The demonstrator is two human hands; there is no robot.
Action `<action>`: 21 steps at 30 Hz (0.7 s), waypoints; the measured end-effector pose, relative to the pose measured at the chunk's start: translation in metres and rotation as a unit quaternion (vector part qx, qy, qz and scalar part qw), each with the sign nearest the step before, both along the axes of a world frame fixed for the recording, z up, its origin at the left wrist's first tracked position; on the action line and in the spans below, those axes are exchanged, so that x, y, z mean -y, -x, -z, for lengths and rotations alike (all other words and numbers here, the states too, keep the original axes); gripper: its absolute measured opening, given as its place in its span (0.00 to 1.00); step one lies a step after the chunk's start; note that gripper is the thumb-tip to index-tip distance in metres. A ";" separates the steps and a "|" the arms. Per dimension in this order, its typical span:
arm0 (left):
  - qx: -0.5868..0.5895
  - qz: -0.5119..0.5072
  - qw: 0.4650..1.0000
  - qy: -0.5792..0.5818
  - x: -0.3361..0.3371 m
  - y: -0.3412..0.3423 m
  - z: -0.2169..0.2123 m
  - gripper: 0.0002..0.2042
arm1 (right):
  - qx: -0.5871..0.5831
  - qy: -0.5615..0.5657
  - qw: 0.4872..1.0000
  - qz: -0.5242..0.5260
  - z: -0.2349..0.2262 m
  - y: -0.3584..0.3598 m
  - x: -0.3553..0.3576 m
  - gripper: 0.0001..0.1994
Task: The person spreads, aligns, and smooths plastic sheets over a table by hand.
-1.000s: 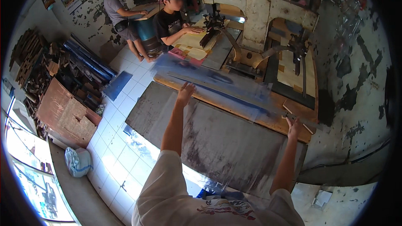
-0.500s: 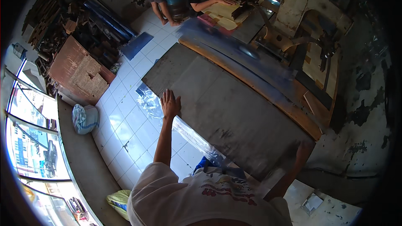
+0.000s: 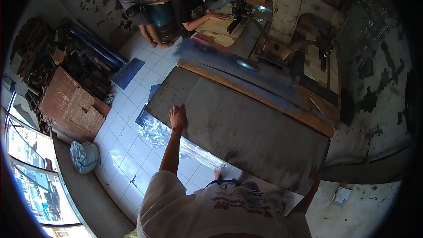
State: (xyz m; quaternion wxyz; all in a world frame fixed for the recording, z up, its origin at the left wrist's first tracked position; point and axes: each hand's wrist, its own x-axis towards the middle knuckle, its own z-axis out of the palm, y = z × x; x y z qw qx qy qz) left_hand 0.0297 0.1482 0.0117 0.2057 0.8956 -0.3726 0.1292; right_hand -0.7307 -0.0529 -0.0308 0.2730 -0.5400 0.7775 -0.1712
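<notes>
Grey and smudged, the rectangular board lay beneath the left hand, whose fingers, splayed earlier, had loosely curled; the right hand's blurred pose was unreadable.

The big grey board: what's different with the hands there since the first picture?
The left hand came back from the far edge of the grey board to its near edge. The right hand, blurred, came back from the far right corner to the near right one. Whether either took hold or let go is unclear. The machine and the white sack stayed put.
</notes>
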 end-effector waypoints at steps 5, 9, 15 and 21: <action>-0.005 0.019 0.999 0.034 -0.004 0.001 -0.001 0.12 | -0.024 0.149 0.983 -0.109 -0.014 0.006 -0.008 0.28; -0.027 0.075 0.996 0.047 -0.001 0.027 -0.001 0.11 | 0.003 0.133 0.987 -0.085 -0.010 0.058 0.002 0.25; -0.056 0.169 0.983 0.049 0.021 0.129 -0.002 0.11 | -0.121 0.338 0.919 -0.162 -0.082 0.193 0.009 0.16; -0.059 0.262 0.962 0.042 0.029 0.219 0.003 0.14 | 0.034 0.123 0.988 0.086 -0.231 0.237 0.014 0.11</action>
